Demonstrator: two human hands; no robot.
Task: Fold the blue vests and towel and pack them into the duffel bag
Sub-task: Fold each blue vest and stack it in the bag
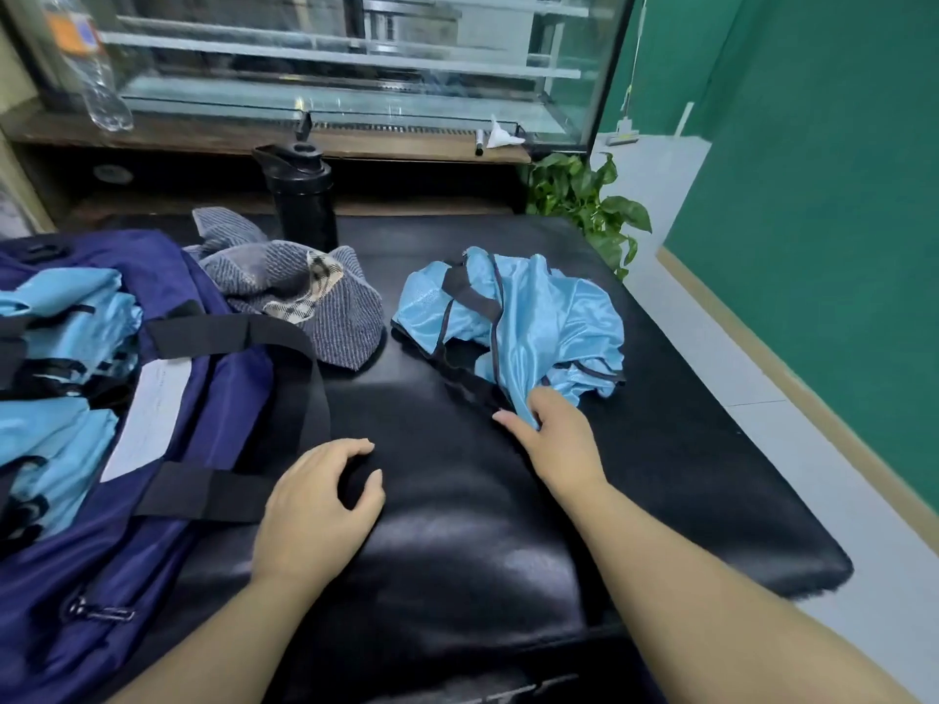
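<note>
A crumpled light-blue vest [528, 317] with dark trim lies on the black padded surface [457, 551], right of centre. My right hand [554, 439] pinches its near edge between thumb and fingers. My left hand [320, 505] rests on the black surface with fingers curled and holds nothing. The navy duffel bag [167, 398] lies open at the left, its black strap [244, 332] arching over the near side. Folded blue vests [61, 348] sit inside it. A grey-blue striped towel [305, 297] lies bunched behind the bag.
A black drinking bottle [302, 195] stands behind the towel. A glass display case [345, 63] on a wooden shelf fills the back, with a clear plastic bottle [89, 63] at its left. A green plant [584, 205] stands by the green wall on the right.
</note>
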